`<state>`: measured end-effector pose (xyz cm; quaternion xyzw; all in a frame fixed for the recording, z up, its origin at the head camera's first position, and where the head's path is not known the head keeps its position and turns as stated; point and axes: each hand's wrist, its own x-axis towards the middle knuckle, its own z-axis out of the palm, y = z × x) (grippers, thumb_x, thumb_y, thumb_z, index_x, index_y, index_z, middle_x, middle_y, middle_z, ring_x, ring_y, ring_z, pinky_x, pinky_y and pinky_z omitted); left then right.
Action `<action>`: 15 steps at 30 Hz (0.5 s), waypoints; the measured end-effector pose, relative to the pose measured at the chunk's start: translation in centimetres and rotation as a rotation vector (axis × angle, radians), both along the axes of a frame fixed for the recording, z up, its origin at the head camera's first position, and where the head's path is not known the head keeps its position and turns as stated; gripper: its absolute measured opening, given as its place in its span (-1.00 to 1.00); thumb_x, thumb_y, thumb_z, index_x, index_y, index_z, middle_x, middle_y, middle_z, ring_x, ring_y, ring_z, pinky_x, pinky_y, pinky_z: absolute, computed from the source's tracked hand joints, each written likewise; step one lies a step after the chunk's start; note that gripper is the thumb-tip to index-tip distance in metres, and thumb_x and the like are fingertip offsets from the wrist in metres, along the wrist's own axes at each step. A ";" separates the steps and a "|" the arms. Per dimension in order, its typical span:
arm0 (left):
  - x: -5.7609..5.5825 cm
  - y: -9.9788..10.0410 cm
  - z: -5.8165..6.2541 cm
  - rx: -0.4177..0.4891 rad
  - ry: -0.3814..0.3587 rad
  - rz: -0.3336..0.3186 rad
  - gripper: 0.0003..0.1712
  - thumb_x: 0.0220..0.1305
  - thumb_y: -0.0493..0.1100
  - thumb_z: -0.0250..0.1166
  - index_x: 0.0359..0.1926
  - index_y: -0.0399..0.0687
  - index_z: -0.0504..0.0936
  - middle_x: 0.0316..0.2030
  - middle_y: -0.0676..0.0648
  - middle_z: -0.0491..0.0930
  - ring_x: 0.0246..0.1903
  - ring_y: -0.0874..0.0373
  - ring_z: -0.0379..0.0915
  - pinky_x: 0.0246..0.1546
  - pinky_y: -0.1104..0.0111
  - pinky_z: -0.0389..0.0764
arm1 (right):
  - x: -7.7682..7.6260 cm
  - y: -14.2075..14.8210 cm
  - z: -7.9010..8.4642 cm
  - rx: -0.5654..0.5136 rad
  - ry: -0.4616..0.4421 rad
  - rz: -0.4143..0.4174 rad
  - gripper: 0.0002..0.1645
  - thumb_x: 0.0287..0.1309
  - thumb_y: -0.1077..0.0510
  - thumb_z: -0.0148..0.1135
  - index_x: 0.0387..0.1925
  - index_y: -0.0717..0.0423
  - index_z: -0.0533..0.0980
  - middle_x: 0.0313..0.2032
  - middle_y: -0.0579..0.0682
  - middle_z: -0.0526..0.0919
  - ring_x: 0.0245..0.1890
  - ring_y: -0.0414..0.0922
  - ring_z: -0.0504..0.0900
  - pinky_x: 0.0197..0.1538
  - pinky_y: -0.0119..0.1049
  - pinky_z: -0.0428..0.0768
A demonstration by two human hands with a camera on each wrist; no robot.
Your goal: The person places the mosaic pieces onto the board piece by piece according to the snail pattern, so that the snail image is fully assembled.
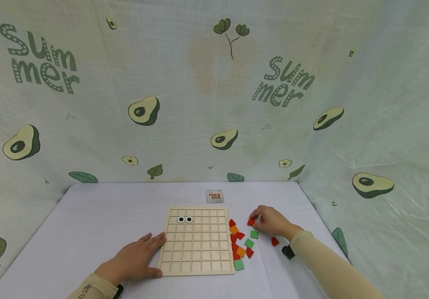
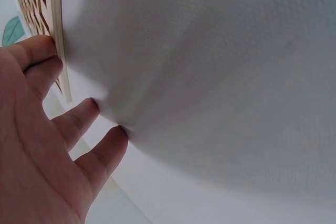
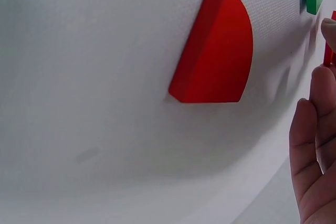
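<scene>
A wooden grid board (image 1: 196, 254) lies on the table, with two eye tiles (image 1: 185, 219) in its upper left squares. My left hand (image 1: 136, 258) rests along the board's left edge, fingers spread and fairly straight, fingertips touching the rim in the left wrist view. Right of the board, my right hand (image 1: 273, 221) pinches a red quarter-round tile (image 1: 251, 222) between thumb and fingers. Under the right wrist lies another red quarter-round tile (image 3: 218, 51). Several red, orange and green tiles (image 1: 240, 251) lie loosely along the board's right edge.
A small picture card (image 1: 214, 196) lies behind the board. Two black pieces (image 1: 288, 252) sit beside the right forearm. A printed cloth (image 1: 184, 137) hangs behind the white table (image 1: 117, 211) and along its sides.
</scene>
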<state>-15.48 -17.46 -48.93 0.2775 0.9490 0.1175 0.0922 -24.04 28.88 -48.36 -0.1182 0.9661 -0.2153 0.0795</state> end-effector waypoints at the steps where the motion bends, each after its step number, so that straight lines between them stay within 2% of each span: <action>1: 0.0 0.0 0.0 0.000 -0.002 0.002 0.13 -0.06 0.46 0.40 0.41 -0.09 0.39 0.42 -0.07 0.30 0.32 -0.39 0.20 0.12 -0.26 0.41 | 0.0 0.0 0.0 -0.001 0.003 -0.001 -0.75 0.07 0.13 0.52 -0.18 -0.18 0.69 -0.31 -0.27 0.54 -0.25 -0.17 0.48 -0.10 -0.26 0.58; 11: 0.1 0.3 0.2 -0.010 -0.015 0.027 0.12 -0.07 0.45 0.42 0.41 -0.09 0.39 0.42 -0.05 0.30 0.33 -0.37 0.19 0.14 -0.25 0.40 | 0.1 -0.5 0.4 0.004 0.050 0.032 -0.74 0.08 0.11 0.51 -0.14 -0.12 0.69 -0.29 -0.25 0.56 -0.30 -0.18 0.48 -0.17 -0.28 0.58; 15: 0.2 0.3 0.2 -0.015 -0.018 0.038 0.12 -0.07 0.45 0.42 0.41 -0.08 0.40 0.43 -0.04 0.30 0.34 -0.36 0.18 0.16 -0.24 0.39 | 0.0 -1.2 0.8 -0.012 0.051 0.029 -0.73 0.09 0.11 0.50 -0.14 -0.13 0.69 -0.28 -0.26 0.57 -0.27 -0.19 0.49 -0.13 -0.29 0.59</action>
